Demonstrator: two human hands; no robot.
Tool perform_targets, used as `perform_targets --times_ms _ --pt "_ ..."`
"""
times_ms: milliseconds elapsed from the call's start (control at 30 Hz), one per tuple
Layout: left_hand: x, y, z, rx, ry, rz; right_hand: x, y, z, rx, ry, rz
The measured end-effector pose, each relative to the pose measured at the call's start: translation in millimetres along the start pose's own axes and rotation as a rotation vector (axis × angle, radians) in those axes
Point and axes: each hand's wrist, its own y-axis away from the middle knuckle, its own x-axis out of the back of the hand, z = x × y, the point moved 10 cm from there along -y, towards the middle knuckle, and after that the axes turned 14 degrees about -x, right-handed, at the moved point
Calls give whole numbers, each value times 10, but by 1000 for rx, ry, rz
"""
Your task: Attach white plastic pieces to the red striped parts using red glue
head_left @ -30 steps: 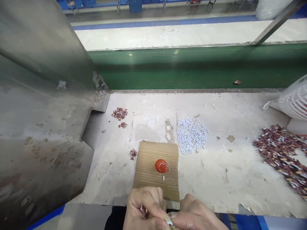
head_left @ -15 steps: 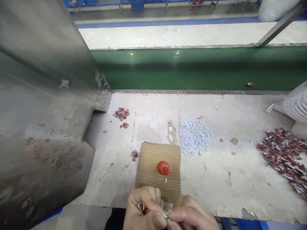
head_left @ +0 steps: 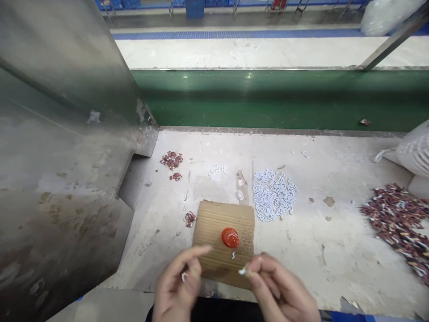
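Note:
My right hand [head_left: 279, 286] pinches a small white piece [head_left: 242, 271] between thumb and fingertips, over the near right edge of the cardboard [head_left: 214, 219]. To its left, my left hand [head_left: 181, 281] has the index finger stretched out and the other fingers curled round a small dark red and white piece [head_left: 184, 275], mostly hidden and blurred. A glossy orange-red blob [head_left: 230, 238] sits on the cardboard, with a small white S-shaped piece [head_left: 233, 255] just below it. Right of the cardboard lies a spread of similar white pieces [head_left: 273, 195].
Small heaps of dark red pieces [head_left: 171, 160] lie at the left of the table. A larger red-and-white heap [head_left: 398, 219] and a white sack [head_left: 415, 150] are at right. A metal housing [head_left: 73, 147] walls the left; a green conveyor belt [head_left: 248, 98] runs behind.
My hands have moved apart from where their fingertips met. The right has gone rightward with the white piece in its pinch; the left has gone left, index finger now extended.

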Motion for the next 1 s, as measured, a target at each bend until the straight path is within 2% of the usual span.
perform_targets --times_ms 67,133,233,333,533,667,767,900,1000 --pt "322 -17 31 112 -288 55 117 -128 -15 103 194 -33" --pt "554 -61 112 169 -540 30 196 -242 5 138 295 -64" --pt "658 -140 177 153 -746 -124 169 -317 1 161 396 -123" --pt "733 -172 198 98 -878 -183 86 -314 -19 176 461 -156" --pt "673 -169 218 0 -990 -369 42 -300 -2 182 513 -157" --pt "724 -216 284 -27 -1057 -350 64 -288 -11 177 506 -152" --pt "633 -268 388 -171 -1064 -413 113 -254 21 168 506 -135" --pt "494 -277 523 -369 -1067 -539 134 -187 206 149 556 -141" --pt "486 -277 599 -404 -1109 -552 127 -155 352 155 585 -151"
